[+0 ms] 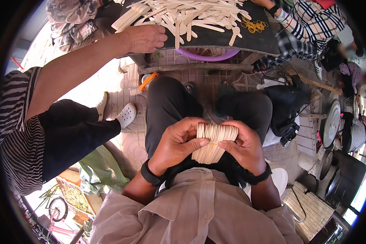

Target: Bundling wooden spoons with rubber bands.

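Note:
Over my lap I hold a thick bundle of flat wooden spoons (210,152), their rounded ends fanned toward the far side. A thin yellow rubber band (214,143) seems to run across the bundle between my thumbs. My left hand (182,140) is closed on the bundle's left side, thumb on top. My right hand (244,144) grips its right side the same way, thumb pressing near the band. The fingers beneath the bundle are partly hidden. Both wrists wear black bands.
A dark table (256,40) ahead bears a heap of loose wooden spoons (191,16) and a pile of yellow rubber bands (254,25). Beneath it sits a purple basin (209,56). At left, a co-worker's arm (81,53) reaches onto the table; another person sits at far right.

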`<state>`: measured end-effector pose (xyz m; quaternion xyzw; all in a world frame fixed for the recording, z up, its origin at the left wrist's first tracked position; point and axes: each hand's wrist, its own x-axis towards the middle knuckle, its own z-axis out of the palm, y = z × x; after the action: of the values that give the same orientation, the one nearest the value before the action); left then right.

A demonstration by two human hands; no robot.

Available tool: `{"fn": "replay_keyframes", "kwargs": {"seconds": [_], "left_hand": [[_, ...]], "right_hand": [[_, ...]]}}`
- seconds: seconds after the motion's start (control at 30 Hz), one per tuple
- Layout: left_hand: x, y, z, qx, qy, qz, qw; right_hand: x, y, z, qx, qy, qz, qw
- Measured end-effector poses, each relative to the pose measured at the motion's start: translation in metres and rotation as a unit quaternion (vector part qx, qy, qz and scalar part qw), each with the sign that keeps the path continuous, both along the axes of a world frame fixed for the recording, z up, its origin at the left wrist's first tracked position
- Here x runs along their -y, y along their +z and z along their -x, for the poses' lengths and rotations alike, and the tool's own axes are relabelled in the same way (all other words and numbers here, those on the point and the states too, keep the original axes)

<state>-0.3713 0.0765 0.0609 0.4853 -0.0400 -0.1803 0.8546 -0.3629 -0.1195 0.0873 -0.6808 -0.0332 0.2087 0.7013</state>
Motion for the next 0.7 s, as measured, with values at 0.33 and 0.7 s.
{"fn": "replay_keyframes", "kwargs": {"seconds": [0.33,0.7], "left_hand": [[-0.003,-0.015,0.011,-0.057,-0.068,-0.024,0.996],[-0.003,-0.032,-0.002,-0.085,-0.112,-0.040,0.989]], "right_hand": [[0.009,-0.013,0.003,0.083,0.117,0.134,0.980],[0.010,-0.022,-0.005,0.013,0.146,0.165,0.975]]}}
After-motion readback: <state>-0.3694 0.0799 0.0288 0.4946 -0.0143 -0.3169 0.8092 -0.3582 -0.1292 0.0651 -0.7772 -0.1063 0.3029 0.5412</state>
